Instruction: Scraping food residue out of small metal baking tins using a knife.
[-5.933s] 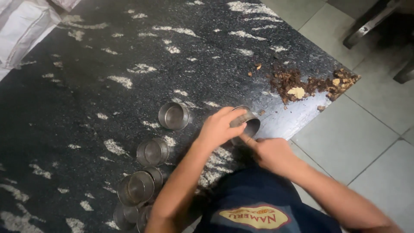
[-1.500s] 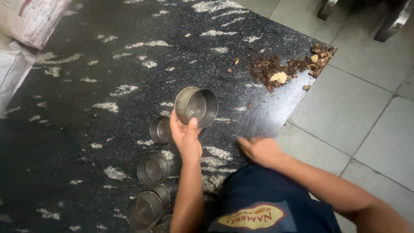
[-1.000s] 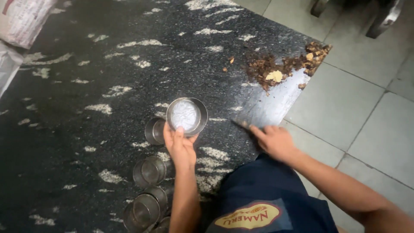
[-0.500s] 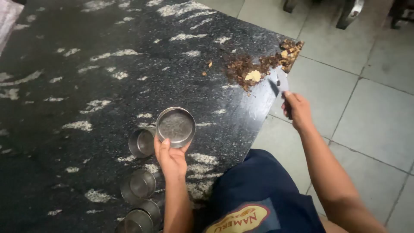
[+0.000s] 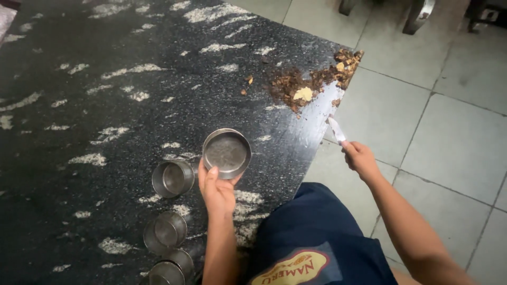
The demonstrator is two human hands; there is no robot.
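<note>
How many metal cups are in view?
4. One cup is in the left hand; three stand on the counter left of it. More may be hidden below the frame.

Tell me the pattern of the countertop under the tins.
The countertop is black speckled stone with scattered whitish streaks, seen in the head view.

Colours, countertop and floor
Counter [image 5: 105, 79] black, white-flecked; cups [image 5: 173, 178] silver-grey steel; scrap pile [image 5: 311, 82] brown with one yellow bit; floor tiles [image 5: 454, 137] pale grey; shirt [image 5: 317, 237] navy.
</note>
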